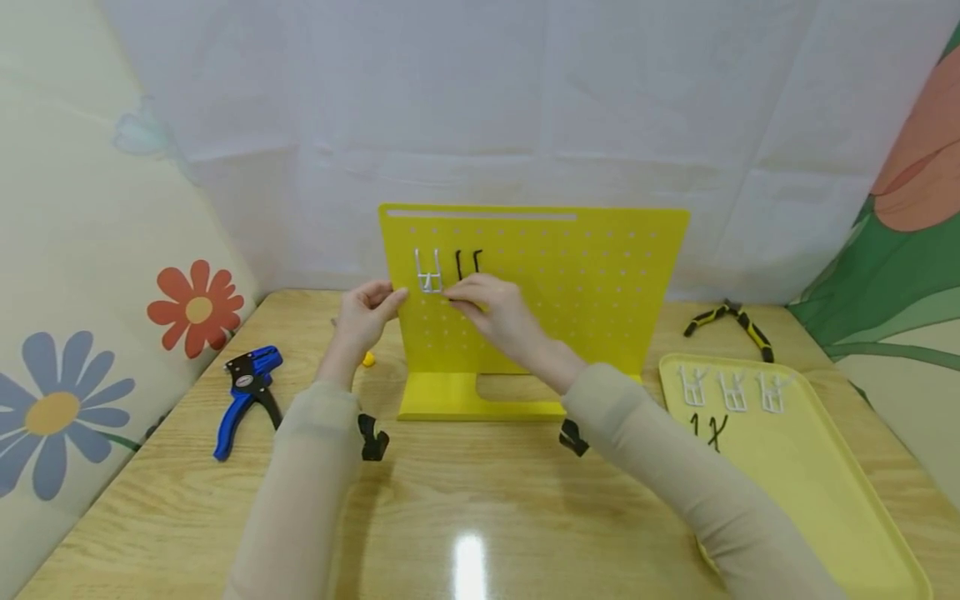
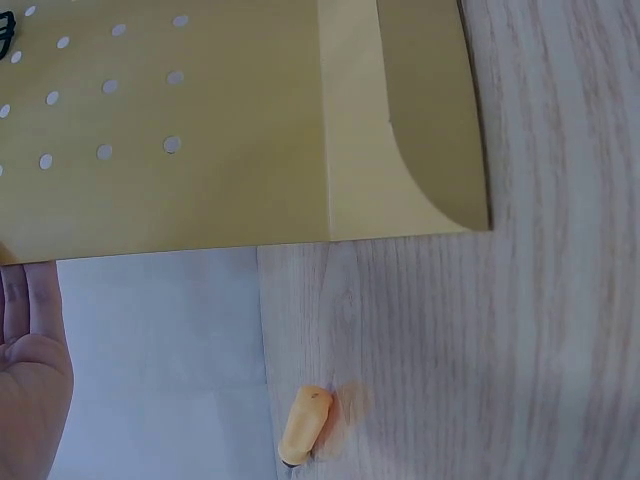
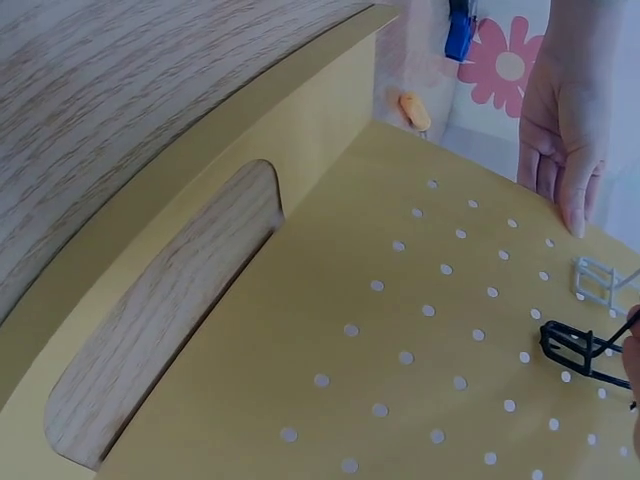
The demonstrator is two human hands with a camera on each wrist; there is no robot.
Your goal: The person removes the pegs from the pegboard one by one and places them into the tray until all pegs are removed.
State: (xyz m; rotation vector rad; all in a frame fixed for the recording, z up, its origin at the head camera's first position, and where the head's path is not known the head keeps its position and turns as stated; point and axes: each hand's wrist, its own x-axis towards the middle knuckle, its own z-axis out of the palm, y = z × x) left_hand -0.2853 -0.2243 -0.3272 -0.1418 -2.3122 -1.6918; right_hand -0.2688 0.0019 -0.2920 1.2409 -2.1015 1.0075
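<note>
A yellow pegboard (image 1: 570, 292) stands upright on its base in the middle of the table. My left hand (image 1: 363, 315) grips its left edge, thumb at the front and fingers behind, as the right wrist view shows. My right hand (image 1: 491, 312) pinches a black wire hook (image 3: 588, 350) against the board's front. Two bent prongs of that hook stick up above my fingers in the head view; my hand hides its lower part there. Just left of it a white wire hook (image 1: 430, 276) hangs on the board, in the upper left area.
On the right a yellow tray (image 1: 802, 475) holds three white hooks (image 1: 733, 392) and some black hooks (image 1: 716, 433). Black-and-yellow pliers (image 1: 753, 329) lie behind it. A blue wire stripper (image 1: 240, 404) lies at left, and a small yellow-handled tool (image 2: 306, 425) beside the pegboard.
</note>
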